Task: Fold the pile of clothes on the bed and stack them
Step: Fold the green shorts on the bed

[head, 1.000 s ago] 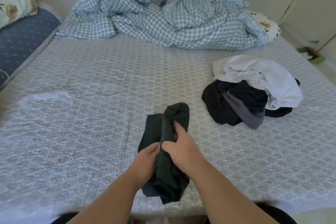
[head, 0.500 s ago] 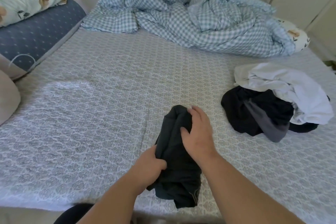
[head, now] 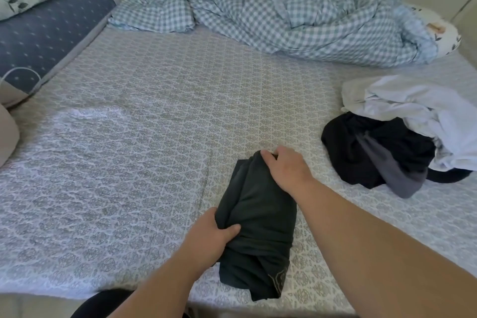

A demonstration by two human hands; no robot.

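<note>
Dark green folded cloth garment [head: 258, 219] is lying near the patterned grey bed cover's [head: 129, 162] front edge. Left hand [head: 209, 237] is gripping its left side, thumb curled on top; right hand [head: 286, 168] is gripping its far end. Unfolded white-and-black clothes pile [head: 402, 134] is sitting well apart, rightward.

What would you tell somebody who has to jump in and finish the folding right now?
Left hand: grips the near side edge of the dark garment.
Right hand: holds its far end.
The garment lies bunched lengthwise on the bed, near the front edge, not yet a flat fold.
The pile of white and black clothes sits to the right, apart from it, unfolded.
Done: no folded stack in view.
Left: finish this garment, then fold the pile and stack everything.
</note>
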